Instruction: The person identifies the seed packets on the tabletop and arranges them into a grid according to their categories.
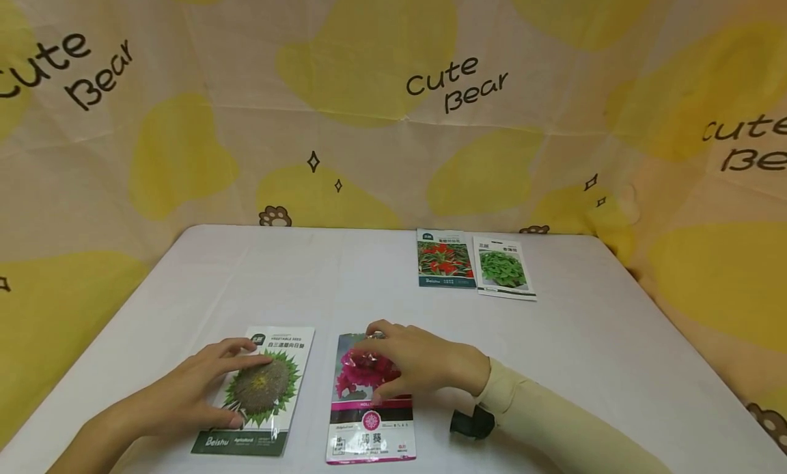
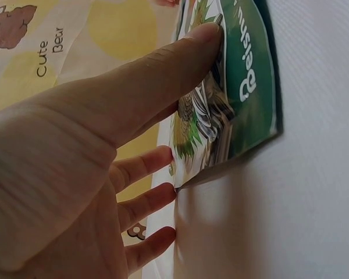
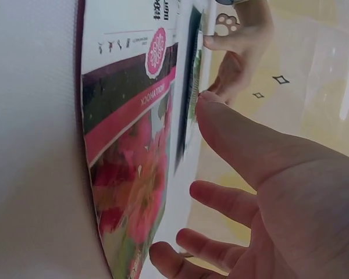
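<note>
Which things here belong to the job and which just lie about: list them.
Apparently in use:
sunflower packet, under the left hand
hollyhock packet, under the right hand

Apparently just lying about:
red-flower packet at the back
green-leaf packet beside it

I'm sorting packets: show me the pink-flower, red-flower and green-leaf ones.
Pink-flower packet [image 1: 371,421], head view: its round emblem.
Red-flower packet [image 1: 445,259], head view: its flower picture.
Green-leaf packet [image 1: 503,269], head view: its leaf picture.

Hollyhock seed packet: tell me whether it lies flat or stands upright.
Flat, face up: the hollyhock seed packet lies on the white tabletop, its printed front showing in the head view.
</note>
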`<state>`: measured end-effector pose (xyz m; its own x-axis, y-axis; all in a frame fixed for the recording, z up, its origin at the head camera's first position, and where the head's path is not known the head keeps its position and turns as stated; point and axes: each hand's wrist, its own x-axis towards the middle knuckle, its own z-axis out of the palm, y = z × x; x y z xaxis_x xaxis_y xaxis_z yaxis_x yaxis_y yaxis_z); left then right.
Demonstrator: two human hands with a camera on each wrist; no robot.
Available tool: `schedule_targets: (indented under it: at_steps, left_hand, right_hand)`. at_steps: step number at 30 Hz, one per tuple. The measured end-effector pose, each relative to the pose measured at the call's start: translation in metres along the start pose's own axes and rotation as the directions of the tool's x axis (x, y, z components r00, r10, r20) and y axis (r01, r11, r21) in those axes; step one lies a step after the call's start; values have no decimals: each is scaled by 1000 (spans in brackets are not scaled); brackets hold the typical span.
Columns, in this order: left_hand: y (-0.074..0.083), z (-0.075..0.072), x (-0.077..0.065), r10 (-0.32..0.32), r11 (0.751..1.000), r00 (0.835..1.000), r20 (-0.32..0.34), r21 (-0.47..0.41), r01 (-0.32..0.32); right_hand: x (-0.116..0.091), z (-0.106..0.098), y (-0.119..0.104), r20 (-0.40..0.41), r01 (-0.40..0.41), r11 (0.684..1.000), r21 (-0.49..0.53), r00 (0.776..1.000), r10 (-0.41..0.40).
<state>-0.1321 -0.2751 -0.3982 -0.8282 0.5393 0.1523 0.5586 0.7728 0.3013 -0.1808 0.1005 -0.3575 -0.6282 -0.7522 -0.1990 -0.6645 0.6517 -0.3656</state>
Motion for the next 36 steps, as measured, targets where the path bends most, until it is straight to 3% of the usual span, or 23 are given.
schedule_targets:
  at_steps: [16, 24, 36]
  left_hand:
    - [3, -4, 2, -44, 999, 997, 62, -30, 46]
    - [2, -3, 0, -31, 999, 999, 37, -17, 32]
    - [1, -3, 0, -27, 999, 999, 35, -32, 28]
  right_hand:
    - [-1, -11, 28, -82, -12, 993, 116, 996, 21]
    - [-4, -19, 45, -120, -27, 978, 208, 991, 53]
    - [-7, -29, 75, -168, -57, 964, 260, 980, 103]
